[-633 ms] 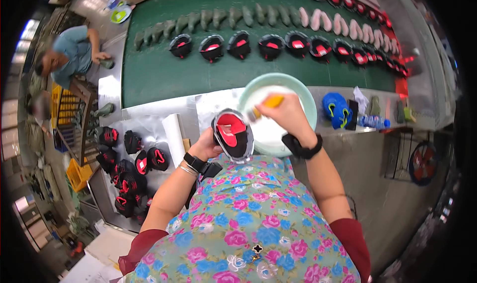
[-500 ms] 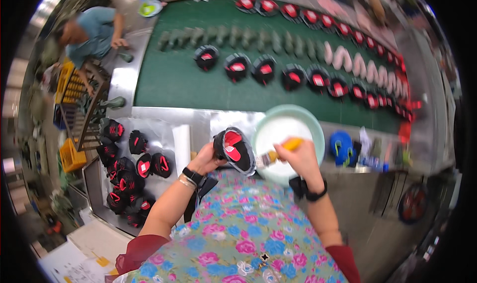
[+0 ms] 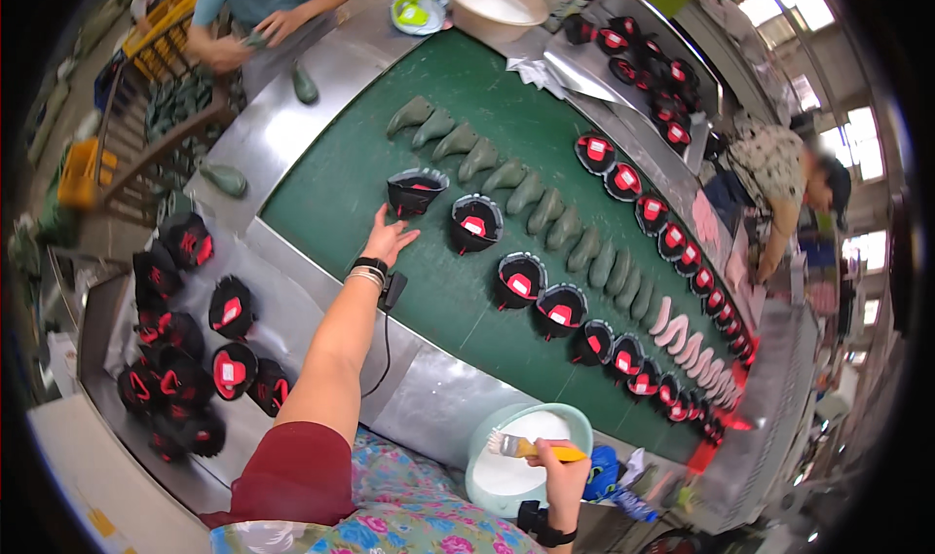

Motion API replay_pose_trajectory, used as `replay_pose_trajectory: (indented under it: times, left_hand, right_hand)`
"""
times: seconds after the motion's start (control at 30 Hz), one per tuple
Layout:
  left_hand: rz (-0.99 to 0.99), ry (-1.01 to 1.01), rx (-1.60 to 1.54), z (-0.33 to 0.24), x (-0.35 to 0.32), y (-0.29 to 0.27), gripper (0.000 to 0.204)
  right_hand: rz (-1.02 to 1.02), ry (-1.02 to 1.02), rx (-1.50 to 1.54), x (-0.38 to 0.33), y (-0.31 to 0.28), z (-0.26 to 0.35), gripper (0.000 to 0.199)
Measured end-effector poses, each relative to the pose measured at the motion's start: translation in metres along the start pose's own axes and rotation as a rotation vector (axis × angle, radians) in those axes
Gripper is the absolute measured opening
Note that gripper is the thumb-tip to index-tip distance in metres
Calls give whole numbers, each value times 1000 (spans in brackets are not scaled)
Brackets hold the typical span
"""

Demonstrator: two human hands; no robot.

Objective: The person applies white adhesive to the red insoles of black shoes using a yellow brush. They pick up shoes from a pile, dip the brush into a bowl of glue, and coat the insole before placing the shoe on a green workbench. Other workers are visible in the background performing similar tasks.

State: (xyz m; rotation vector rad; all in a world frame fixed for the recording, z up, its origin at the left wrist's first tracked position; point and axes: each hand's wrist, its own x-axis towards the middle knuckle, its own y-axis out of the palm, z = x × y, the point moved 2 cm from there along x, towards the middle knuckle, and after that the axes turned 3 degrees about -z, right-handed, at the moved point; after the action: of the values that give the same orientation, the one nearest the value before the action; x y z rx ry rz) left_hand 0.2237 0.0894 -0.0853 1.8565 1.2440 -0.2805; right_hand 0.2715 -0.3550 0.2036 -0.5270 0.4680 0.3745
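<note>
My left hand (image 3: 390, 238) is stretched out over the green surface, fingers spread. Just beyond its fingertips is a black shoe upper (image 3: 415, 195) with its pale-edged opening upward; whether they touch I cannot tell. My right hand (image 3: 562, 481) is closed round the yellow handle of a paintbrush (image 3: 521, 447). The brush's pale bristles are over a light green basin (image 3: 581, 427) of white liquid. More black shoe uppers with red insides, such as one (image 3: 476, 225) to the right, form a row across the green surface.
Behind that row lie green shoe lasts (image 3: 527, 193) and pale pink pieces (image 3: 682, 340). A metal tray (image 3: 282, 291) at left holds several black-and-red uppers. One person (image 3: 268, 9) handles a last at the far left; another (image 3: 779, 184) leans in at right. A beige basin (image 3: 497, 14) stands at the back.
The black shoe upper has gone from my left hand onto the green surface, and that hand has reached forward and opened. My right hand still holds the brush over the basin. The view has turned.
</note>
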Motion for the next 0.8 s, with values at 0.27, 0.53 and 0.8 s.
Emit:
replay_pose_trajectory:
  times: [0.27, 0.53, 0.8]
  left_hand:
    - [-760, 773, 1463, -73, -143, -140, 58]
    - [-914, -37, 776, -145, -205, -354, 58]
    - [-134, 647, 1436, -70, -180, -93, 20]
  right_hand:
    - [33, -259, -258, 27, 42, 35, 17]
    - [272, -356, -389, 30, 107, 49, 26]
    - [228, -1151, -552, -7, 161, 83, 23]
